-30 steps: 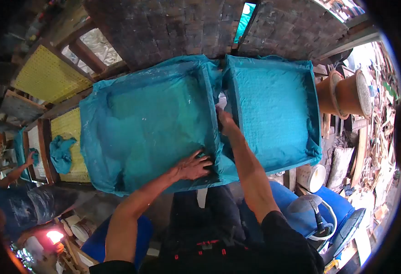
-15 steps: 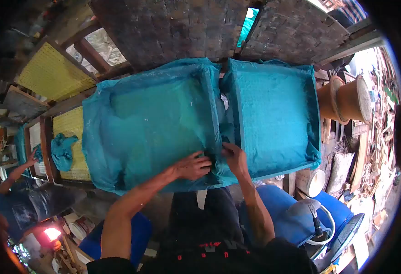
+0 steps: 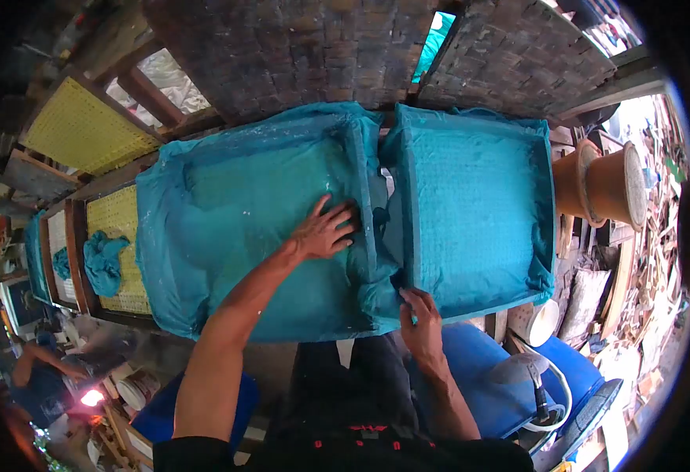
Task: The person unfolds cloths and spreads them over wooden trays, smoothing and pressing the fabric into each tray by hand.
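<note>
A teal cloth (image 3: 258, 212) lines a large shallow tray-like frame in front of me and sags into it. My left hand (image 3: 325, 232) lies on this cloth with its fingers spread, close to the frame's right side. To the right stands a second frame lined with teal cloth (image 3: 474, 204), its mesh pattern showing through. My right hand (image 3: 421, 321) is at the near end of the gap between both frames, thumb and fingers closed on bunched cloth (image 3: 382, 297) at the corner.
Farther left is a frame with a yellow mesh bottom (image 3: 136, 212), holding a crumpled teal cloth (image 3: 106, 263). Terracotta-coloured pots (image 3: 614, 186) lie at the right. Blue containers (image 3: 471, 377) stand below, with a trowel-like tool (image 3: 529, 374) on top. Another person (image 3: 42, 370) sits at the lower left.
My left hand has moved up and away from the near corner, its fingers spreading on the cloth. My right hand has come nearer to me along the gap. The other person's arm has drawn back.
</note>
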Demonstrator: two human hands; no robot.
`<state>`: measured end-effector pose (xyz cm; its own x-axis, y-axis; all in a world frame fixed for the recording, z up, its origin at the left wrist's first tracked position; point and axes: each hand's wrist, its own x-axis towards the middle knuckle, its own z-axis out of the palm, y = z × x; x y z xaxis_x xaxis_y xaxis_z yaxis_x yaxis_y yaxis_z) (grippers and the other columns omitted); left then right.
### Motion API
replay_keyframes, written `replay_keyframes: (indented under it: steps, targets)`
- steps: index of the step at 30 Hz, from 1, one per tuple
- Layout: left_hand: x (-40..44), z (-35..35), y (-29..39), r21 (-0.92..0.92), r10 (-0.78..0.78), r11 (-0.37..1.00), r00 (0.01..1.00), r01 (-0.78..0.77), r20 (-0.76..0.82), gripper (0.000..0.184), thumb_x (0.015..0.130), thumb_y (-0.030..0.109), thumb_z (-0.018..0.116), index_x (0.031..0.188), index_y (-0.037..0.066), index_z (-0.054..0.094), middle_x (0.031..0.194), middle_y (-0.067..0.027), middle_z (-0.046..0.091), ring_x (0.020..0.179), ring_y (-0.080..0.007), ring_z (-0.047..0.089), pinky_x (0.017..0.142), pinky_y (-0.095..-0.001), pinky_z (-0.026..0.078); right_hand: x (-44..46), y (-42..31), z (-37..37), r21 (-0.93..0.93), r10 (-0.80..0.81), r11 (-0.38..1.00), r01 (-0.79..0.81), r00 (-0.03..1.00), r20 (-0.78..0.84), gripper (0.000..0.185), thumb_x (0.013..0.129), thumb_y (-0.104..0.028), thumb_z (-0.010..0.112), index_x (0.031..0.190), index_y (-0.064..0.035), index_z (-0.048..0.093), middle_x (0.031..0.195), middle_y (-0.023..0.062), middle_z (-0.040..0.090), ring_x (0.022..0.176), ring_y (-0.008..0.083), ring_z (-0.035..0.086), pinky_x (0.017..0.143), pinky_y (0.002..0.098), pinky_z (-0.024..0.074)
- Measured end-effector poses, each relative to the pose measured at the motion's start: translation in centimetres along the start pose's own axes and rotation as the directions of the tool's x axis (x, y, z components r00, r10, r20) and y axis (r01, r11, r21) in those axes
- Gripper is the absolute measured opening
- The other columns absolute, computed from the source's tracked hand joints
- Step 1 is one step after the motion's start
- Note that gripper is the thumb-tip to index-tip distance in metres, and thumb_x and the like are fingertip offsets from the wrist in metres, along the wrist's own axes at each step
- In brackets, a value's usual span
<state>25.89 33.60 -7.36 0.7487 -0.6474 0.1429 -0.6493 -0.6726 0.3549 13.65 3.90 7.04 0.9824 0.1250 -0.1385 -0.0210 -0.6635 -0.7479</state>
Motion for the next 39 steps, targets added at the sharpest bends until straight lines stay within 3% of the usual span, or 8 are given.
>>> replay_keyframes:
  steps: [16,19,22,26,28,31,35,39]
  targets:
    - [3.1,-4.4,-1.9,0.228,-0.069,0.973,0.976,0.021,0.205,0.039,0.101,0.034,0.057,0.129,0.009,0.065,0.145,-0.0083,0.055,0.142,-0.0280,0.043,0.121,-0.0628,0.024,-8.2,2.7,0.3,0.175,0.342,0.921,-0.348,0.937,0.063,0.022,0.095,-0.001,0.061,0.116,-0.0017,0.068,0.114,0.0188,0.069,0.095,0.0322,0.071,0.076,0.0385,0.0598]
    - [1.5,-3.9,1.1,0.216,-0.103,0.970,0.993,0.112,-0.054,0.032,0.098,0.027,0.061,0.124,0.009,0.066,0.137,-0.0087,0.059,0.137,-0.0286,0.048,0.116,-0.0582,0.034,-8.9,1.5,0.6,0.126,0.214,0.970,-0.207,0.976,-0.039,0.030,0.093,0.002,0.061,0.123,-0.0012,0.066,0.123,0.0212,0.065,0.107,0.0372,0.068,0.086,0.0417,0.0582]
    - [-3.0,-3.0,5.3,-0.029,0.166,0.986,0.951,-0.164,0.260,0.032,0.091,0.022,0.066,0.121,0.010,0.067,0.128,-0.0069,0.064,0.128,-0.0279,0.056,0.107,-0.0514,0.046,-8.6,1.2,1.5,-0.019,0.004,1.000,-0.003,0.999,0.044,0.046,0.091,0.006,0.060,0.136,-0.0013,0.059,0.131,0.0253,0.061,0.118,0.0445,0.063,0.096,0.0463,0.0541]
    - [-6.5,-1.5,9.4,-0.211,0.476,0.876,0.845,-0.433,0.244,0.038,0.089,0.022,0.066,0.127,0.016,0.064,0.131,-0.0049,0.061,0.129,-0.0254,0.056,0.108,-0.0503,0.046,-11.0,6.7,7.5,-0.109,0.107,0.989,-0.096,0.989,0.103,0.072,0.093,0.001,0.060,0.159,-0.0069,0.032,0.134,0.0223,0.062,0.114,0.0378,0.066,0.092,0.0407,0.0559]
    - [-7.1,0.1,10.3,-0.231,0.529,0.845,0.817,-0.482,0.229,0.049,0.088,0.025,0.065,0.135,0.020,0.057,0.140,-0.0035,0.055,0.131,-0.0264,0.055,0.109,-0.0506,0.043,-11.7,6.8,8.1,0.560,0.516,0.551,-0.619,0.780,0.355,0.064,0.097,-0.011,0.064,0.155,-0.0049,0.039,0.122,0.0174,0.069,0.099,0.0258,0.071,0.082,0.0369,0.0571]
    - [-8.0,2.4,10.3,-0.212,0.457,0.888,0.836,-0.409,0.303,0.050,0.092,0.026,0.063,0.141,0.023,0.054,0.150,-0.0011,0.047,0.138,-0.0242,0.048,0.114,-0.0543,0.038,-12.4,6.8,7.0,0.857,0.509,0.274,-0.437,0.822,0.256,0.063,0.099,-0.020,0.065,0.156,-0.0072,0.040,0.116,0.0103,0.071,0.088,0.0155,0.068,0.077,0.0306,0.0547]
    - [-7.6,1.5,10.3,-0.192,0.463,0.886,0.835,-0.423,0.298,0.049,0.094,0.022,0.059,0.143,0.025,0.054,0.146,-0.0017,0.051,0.136,-0.0248,0.050,0.114,-0.0536,0.040,-14.4,8.5,6.9,0.702,0.438,0.588,-0.402,0.888,0.142,0.061,0.099,-0.019,0.063,0.156,-0.0092,0.042,0.122,0.0101,0.069,0.087,0.0167,0.068,0.075,0.0308,0.0543]
    - [-7.8,0.7,10.0,-0.115,0.455,0.886,0.889,-0.448,0.046,0.049,0.096,0.018,0.055,0.145,0.025,0.053,0.137,-0.0037,0.057,0.126,-0.0239,0.057,0.108,-0.0508,0.045,-13.4,5.5,8.2,0.857,0.757,0.145,-0.495,0.613,0.226,0.043,0.099,-0.015,0.060,0.141,-0.0097,0.055,0.124,0.0055,0.064,0.099,0.0158,0.065,0.076,0.0332,0.0552]
